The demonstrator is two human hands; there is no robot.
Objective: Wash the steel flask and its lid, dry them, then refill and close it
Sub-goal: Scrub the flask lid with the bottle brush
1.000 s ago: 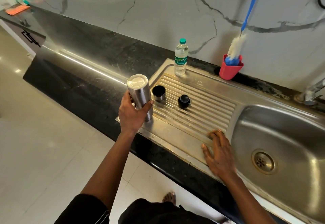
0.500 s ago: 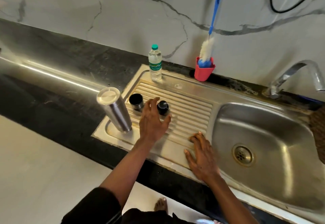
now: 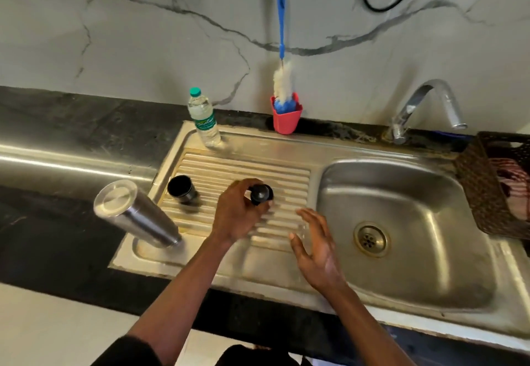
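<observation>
The steel flask (image 3: 134,214) stands upside down at the front left corner of the ribbed drainboard (image 3: 286,176). Just behind it sits a small dark steel cup (image 3: 182,189), mouth up. My left hand (image 3: 238,213) grips the black stopper lid (image 3: 260,194) and holds it just above the middle of the drainboard. My right hand (image 3: 315,245) hovers to the right of it, fingers spread, holding nothing. A clear water bottle (image 3: 204,118) with a green cap stands at the drainboard's back edge.
A red holder (image 3: 285,120) with a blue-handled bottle brush (image 3: 281,50) stands against the marble wall. The steel sink basin (image 3: 401,222) with its drain lies to the right, the tap (image 3: 424,107) behind it. A dark woven basket (image 3: 493,187) holding cloth sits at the far right.
My left hand let go of the flask, which now stands on the drainboard, moved right and picked up the black stopper lid. My right hand lifted off the drainboard.
</observation>
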